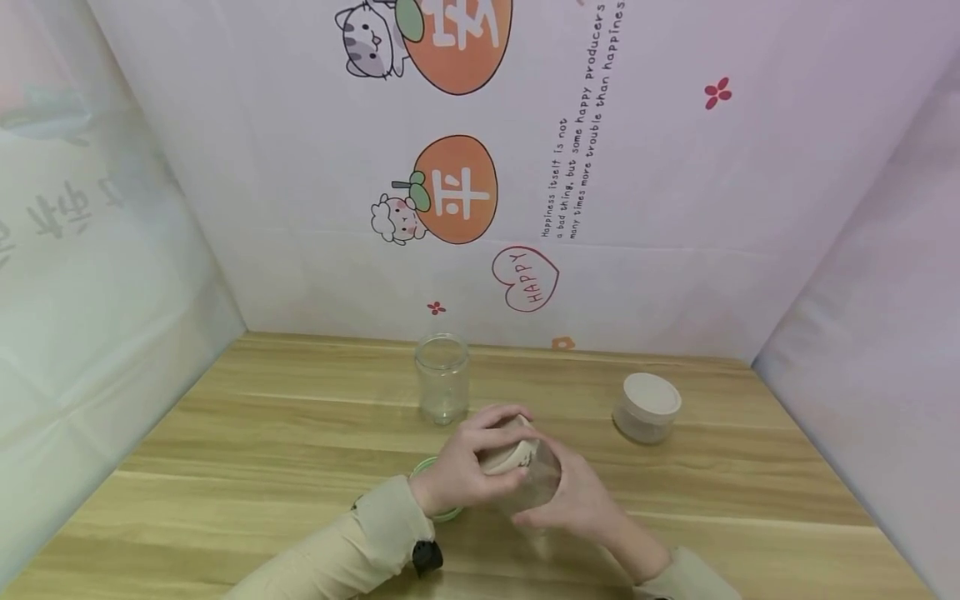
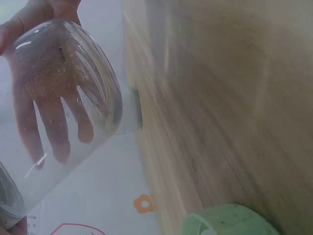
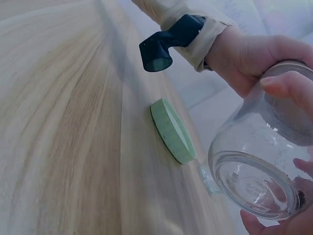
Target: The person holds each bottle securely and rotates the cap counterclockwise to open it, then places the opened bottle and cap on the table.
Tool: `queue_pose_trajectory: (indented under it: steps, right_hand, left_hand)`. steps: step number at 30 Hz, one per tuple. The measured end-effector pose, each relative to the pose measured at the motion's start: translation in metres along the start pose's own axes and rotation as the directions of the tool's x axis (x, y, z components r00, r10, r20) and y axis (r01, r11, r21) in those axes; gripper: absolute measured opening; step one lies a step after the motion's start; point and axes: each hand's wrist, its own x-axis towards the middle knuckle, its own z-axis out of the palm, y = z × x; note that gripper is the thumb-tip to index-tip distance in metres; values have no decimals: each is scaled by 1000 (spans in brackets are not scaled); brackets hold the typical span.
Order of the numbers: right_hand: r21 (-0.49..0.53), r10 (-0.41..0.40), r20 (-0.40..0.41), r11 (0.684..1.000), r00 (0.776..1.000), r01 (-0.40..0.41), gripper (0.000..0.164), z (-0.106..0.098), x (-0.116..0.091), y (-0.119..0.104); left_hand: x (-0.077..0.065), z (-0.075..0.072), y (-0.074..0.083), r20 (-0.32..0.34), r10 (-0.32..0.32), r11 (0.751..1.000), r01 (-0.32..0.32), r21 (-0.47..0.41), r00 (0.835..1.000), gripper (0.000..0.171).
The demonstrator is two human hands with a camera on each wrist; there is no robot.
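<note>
Centrally, the head view shows the person's left hand [image 1: 467, 471] curled round the pale, round lid [image 1: 516, 457] of a clear, cylindrical jar [image 1: 544, 481], its body gripped by the right hand [image 1: 585, 500]. The left wrist view shows the right fingers spread behind the jar wall. The right wrist view shows the jar tilted, base raised above a wood-grain table [image 3: 73, 147] bearing a pale green, round, shallow lid [image 3: 169, 133].

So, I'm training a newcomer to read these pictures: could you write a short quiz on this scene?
1. True or false: the right hand holds the body of a clear jar.
2. What does the left hand grip?
3. In the head view, where does the white-lidded tub stand?
A) Left of both hands
B) Between the hands
C) Right of both hands

Key: 1. True. 2. The jar's pale lid. 3. C.
</note>
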Motion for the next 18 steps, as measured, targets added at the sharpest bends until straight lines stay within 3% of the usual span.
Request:
queue_pose_trajectory:
  steps: [8,11,15,18]
  right_hand:
    - [37,-3,-34,999,999,4,95,7,2,-1]
    - [4,8,-121,1000,993,-8,98,12,5,-2]
    - [-63,-3,-236,998,972,-12,101,18,9,-3]
    - [-67,-1,-244,998,970,-16,101,16,11,-5]
  left_hand:
    - [-2,-1,-2,-27,-18,1000,18,-4,999,31]
    - [-2,2,0,-84,-104,994,105,3,991,30]
    - [-1,7,2,-153,-242,970,245,1,958,30]
    - [1,7,2,-157,-272,961,276,5,949,31]
